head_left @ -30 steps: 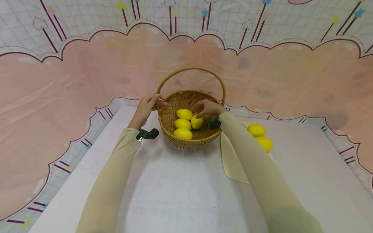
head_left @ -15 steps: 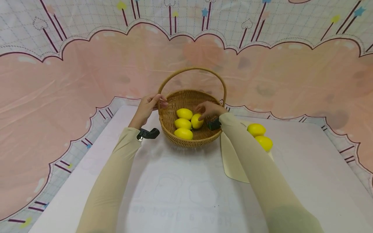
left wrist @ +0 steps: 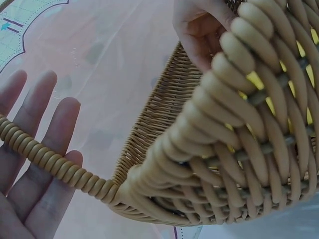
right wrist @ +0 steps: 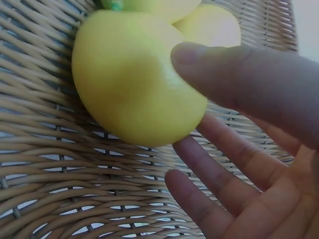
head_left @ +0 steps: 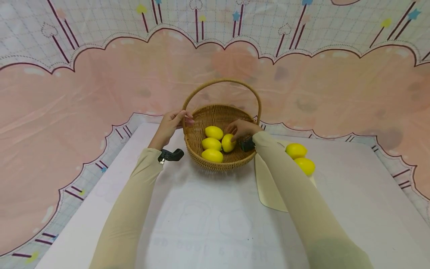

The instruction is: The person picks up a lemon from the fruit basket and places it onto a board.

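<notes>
A wicker basket [head_left: 220, 164] with a hoop handle [left wrist: 55, 162] stands at the table's middle. Inside it lie three lemons [head_left: 211, 144] in a row. A fourth lemon [head_left: 228, 143] rests on the woven floor beside them. My right hand [head_left: 240, 129] is inside the basket over that lemon [right wrist: 129, 84]. Its thumb [right wrist: 239, 79] touches the lemon's top, and its fingers [right wrist: 214, 154] lie straightened just beside it. My left hand [head_left: 171, 123] rests against the handle's left base, and its straight fingers [left wrist: 35, 164] lie behind the handle.
Two more lemons [head_left: 295, 150] [head_left: 305, 166] lie on a cream mat [head_left: 268, 190] right of the basket. My right sleeve covers part of that mat. The table [head_left: 201, 224] is white, with a pink patterned cloth [head_left: 84, 93] behind and around it.
My right hand has lowered the fourth lemon onto the basket floor next to the others and its fingers have loosened. The left hand has stayed at the handle.
</notes>
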`<state>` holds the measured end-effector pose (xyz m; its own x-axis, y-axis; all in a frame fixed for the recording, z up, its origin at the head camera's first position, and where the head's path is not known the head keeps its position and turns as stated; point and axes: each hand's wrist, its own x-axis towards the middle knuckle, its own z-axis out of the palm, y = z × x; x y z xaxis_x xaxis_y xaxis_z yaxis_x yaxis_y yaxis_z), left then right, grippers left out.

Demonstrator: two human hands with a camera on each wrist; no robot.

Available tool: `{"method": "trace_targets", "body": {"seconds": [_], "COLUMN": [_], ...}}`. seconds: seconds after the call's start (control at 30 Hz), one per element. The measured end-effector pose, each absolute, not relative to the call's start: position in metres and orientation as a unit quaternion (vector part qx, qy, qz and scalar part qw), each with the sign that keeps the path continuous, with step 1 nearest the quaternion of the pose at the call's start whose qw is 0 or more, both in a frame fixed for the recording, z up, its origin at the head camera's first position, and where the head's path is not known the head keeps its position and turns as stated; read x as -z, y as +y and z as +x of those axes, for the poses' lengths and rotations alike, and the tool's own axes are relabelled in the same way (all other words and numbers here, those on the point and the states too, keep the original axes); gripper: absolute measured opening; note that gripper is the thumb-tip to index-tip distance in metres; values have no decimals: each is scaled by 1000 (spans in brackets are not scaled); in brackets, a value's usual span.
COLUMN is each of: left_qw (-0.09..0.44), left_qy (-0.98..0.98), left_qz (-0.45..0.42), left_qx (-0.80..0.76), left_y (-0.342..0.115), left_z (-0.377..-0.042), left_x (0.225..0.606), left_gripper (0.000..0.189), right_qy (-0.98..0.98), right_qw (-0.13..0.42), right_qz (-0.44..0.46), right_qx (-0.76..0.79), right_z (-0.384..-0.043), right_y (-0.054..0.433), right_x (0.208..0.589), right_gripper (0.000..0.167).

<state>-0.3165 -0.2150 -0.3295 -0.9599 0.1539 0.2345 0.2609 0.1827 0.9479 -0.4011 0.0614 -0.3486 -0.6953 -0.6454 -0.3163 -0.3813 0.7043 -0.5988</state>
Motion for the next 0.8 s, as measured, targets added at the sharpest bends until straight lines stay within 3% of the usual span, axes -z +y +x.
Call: {"method": "trace_targets", "body": {"seconds": [0.8], "left_qw": [39], "left_qy": [-766], "left_qz": [-133], "left_qx": [627], "left_y": [-216], "left_z": [-316], "left_x": [330], "left_gripper": [35], "right_qy": [887], "right_qw": [270], "right_qz": [-294], "right_qx": [233], "right_z": [-402], "right_y": [60], "right_x": [351], "right_gripper": [41]}}
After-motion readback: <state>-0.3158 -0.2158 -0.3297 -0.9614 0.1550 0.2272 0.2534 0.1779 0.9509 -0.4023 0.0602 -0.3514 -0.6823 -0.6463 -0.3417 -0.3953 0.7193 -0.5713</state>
